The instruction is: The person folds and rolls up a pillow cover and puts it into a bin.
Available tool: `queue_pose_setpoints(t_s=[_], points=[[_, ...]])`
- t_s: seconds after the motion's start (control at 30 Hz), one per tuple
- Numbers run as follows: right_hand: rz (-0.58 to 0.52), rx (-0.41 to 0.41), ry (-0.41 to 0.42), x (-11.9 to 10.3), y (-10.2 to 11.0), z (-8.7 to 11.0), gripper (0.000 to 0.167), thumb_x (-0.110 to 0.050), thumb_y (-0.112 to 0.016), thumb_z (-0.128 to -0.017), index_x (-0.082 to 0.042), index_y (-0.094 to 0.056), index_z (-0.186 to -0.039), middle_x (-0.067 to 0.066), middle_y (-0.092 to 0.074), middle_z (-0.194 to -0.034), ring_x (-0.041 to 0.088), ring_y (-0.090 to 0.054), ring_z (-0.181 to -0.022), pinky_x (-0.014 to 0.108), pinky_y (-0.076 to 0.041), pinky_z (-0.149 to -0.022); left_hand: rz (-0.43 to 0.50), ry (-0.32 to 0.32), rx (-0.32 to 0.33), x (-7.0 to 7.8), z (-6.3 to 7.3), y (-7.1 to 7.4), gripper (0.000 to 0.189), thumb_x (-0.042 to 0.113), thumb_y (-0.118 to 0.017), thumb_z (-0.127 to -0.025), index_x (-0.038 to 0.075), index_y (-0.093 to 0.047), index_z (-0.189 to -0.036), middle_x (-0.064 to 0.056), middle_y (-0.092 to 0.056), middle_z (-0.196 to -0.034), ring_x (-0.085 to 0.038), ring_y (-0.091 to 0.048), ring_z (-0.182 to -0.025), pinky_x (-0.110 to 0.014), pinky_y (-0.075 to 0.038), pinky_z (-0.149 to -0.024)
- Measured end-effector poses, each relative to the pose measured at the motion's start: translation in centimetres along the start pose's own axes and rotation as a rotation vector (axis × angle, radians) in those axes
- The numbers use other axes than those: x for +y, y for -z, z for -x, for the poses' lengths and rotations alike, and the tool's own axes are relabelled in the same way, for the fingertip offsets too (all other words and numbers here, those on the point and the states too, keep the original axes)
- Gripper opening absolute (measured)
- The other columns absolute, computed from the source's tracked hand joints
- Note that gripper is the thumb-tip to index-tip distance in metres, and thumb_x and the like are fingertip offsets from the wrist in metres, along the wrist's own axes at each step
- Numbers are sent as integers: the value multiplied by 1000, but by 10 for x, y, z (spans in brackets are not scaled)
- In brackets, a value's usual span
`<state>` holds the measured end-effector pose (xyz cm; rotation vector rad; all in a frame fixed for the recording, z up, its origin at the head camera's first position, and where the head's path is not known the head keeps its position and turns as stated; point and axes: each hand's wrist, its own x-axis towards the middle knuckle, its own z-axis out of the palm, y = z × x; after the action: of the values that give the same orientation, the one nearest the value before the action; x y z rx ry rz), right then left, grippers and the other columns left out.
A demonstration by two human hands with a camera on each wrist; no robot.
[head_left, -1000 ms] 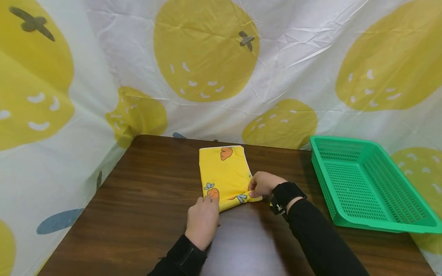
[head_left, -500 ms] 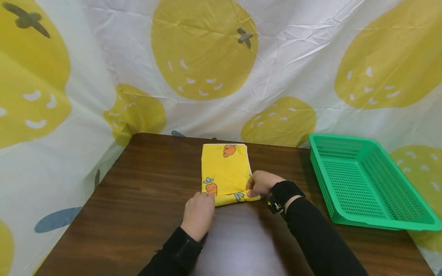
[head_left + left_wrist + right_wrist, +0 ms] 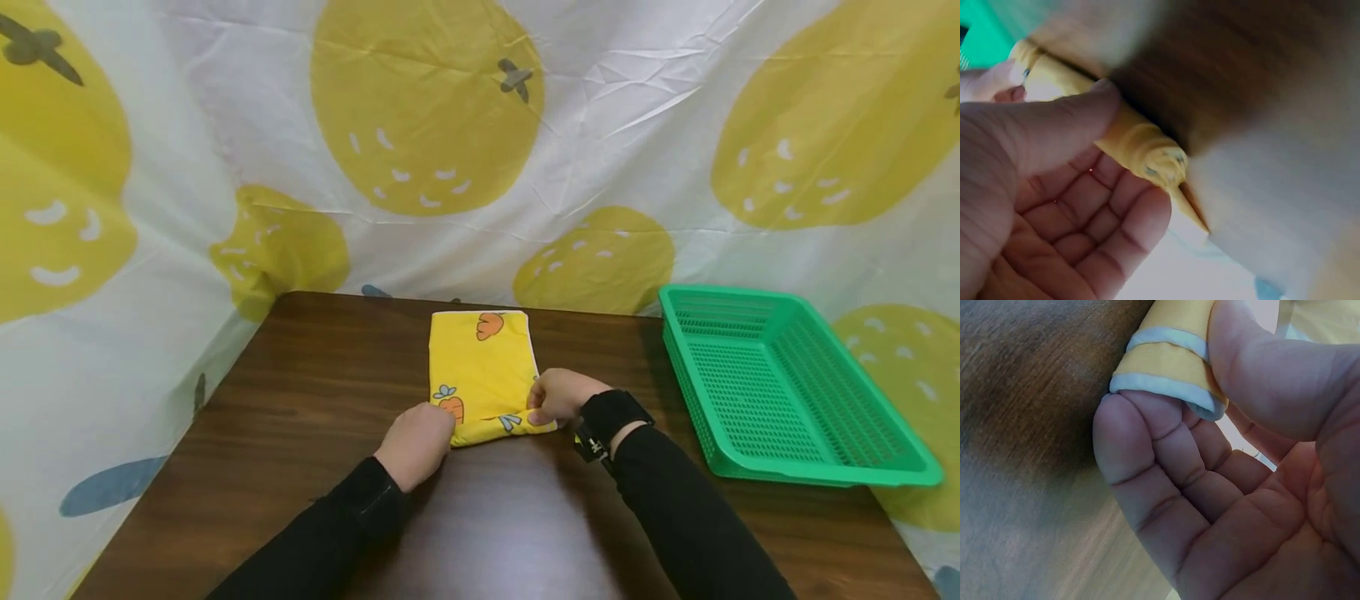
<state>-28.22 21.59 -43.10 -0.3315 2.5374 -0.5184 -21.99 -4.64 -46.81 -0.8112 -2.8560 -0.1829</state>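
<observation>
A yellow cloth (image 3: 480,358) printed with carrots, with white edging, lies on the brown table. Its near edge is rolled up into a small tube. My left hand (image 3: 417,444) pinches the left end of that roll; in the left wrist view the thumb lies on top of the spiralled roll end (image 3: 1165,164), with curled fingers beneath. At the right end, my right hand (image 3: 564,395) grips the roll between thumb and fingers. White-trimmed layers (image 3: 1166,386) of the cloth poke out above the fingers in the right wrist view. The far part of the cloth lies flat.
A green plastic basket (image 3: 686,400) with slotted walls stands on the right of the wooden table (image 3: 322,367), with nothing visible inside. A white curtain (image 3: 585,108) with yellow fruit prints hangs behind and along the sides.
The left hand has moved slightly away from me and its forearm has swung out to the left. The rolled near edge has shifted a little away from me. The right hand keeps its hold.
</observation>
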Motion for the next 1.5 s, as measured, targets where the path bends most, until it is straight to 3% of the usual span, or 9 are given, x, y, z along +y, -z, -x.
queue_pose_setpoints(t_s=[0.27, 0.43, 0.63, 0.83, 0.97, 1.07, 1.17, 1.37, 1.5], points=[[9, 10, 16, -1, -2, -2, 10, -20, -77, -98, -11, -75, -95, -1, -65, -85, 15, -63, -69, 24, -48, -63, -162, -200, -5, -9, -7, 2, 11, 7, -75, -97, 4, -71, -87, -10, -70, -79, -25, -67, -72, -39, -60, -66], [2, 16, 14, 0, -6, -3, 10, -20, -77, -99, -11, -74, -95, 0, -65, -88, 15, -63, -70, 24, -48, -65, -112, -230, -27, -29, -22, 2, 10, 12, -79, -94, 15, -76, -84, -4, -69, -75, -24, -60, -71, -37, -52, -66], [2, 16, 4, 0, -8, -3, 10, -21, -78, -98, -11, -74, -96, 0, -64, -89, 16, -62, -70, 25, -48, -65, 112, -67, -324, -47, -54, -2, 31, 12, -83, -91, 19, -60, -72, 3, -49, -72, -16, -46, -68, -33, -37, -64], [-22, 16, -10, 0, -8, -2, 11, -21, -79, -97, -12, -73, -94, 0, -63, -88, 16, -61, -69, 26, -48, -65, 28, -44, -609, -52, -94, -5, 41, 11, -83, -85, 21, -53, -60, 5, -45, -67, -16, -44, -66, -35, -36, -65], [-20, 18, -17, -1, -6, -2, 11, -21, -79, -98, -12, -72, -95, 1, -64, -89, 15, -60, -68, 25, -48, -64, -90, -60, -565, -55, -108, -15, 31, 19, -87, -75, 21, -59, -62, 4, -52, -69, -19, -47, -68, -39, -45, -66], [-18, 17, -20, 0, -5, -2, 12, -21, -78, -98, -11, -72, -96, 1, -64, -89, 15, -60, -68, 25, -48, -64, -122, -8, -502, -47, -104, -5, 24, 19, -90, -74, 15, -67, -68, 0, -57, -73, -21, -50, -71, -43, -49, -70], [-16, 23, -16, 1, -4, -2, 12, -21, -78, -98, -11, -72, -95, 1, -64, -89, 15, -61, -68, 25, -49, -64, -115, -1, -403, -37, -89, 5, 23, 17, -92, -79, 11, -69, -74, -3, -59, -75, -22, -52, -71, -45, -51, -71], [-20, 42, -7, -1, -4, 0, 11, -17, -79, -98, -14, -69, -102, 5, -62, -95, 19, -63, -69, 26, -51, -64, -116, -167, -85, -26, -47, 3, 19, 11, -79, -95, 7, -71, -78, -5, -62, -69, -21, -57, -64, -41, -57, -65], [12, 67, 15, -3, -9, 0, 12, -15, -78, -98, -16, -67, -103, 6, -62, -95, 20, -61, -75, 29, -49, -68, -203, -233, 37, -16, -22, -1, 20, 11, -78, -94, 7, -70, -76, -7, -69, -72, -22, -68, -66, -39, -59, -62]])
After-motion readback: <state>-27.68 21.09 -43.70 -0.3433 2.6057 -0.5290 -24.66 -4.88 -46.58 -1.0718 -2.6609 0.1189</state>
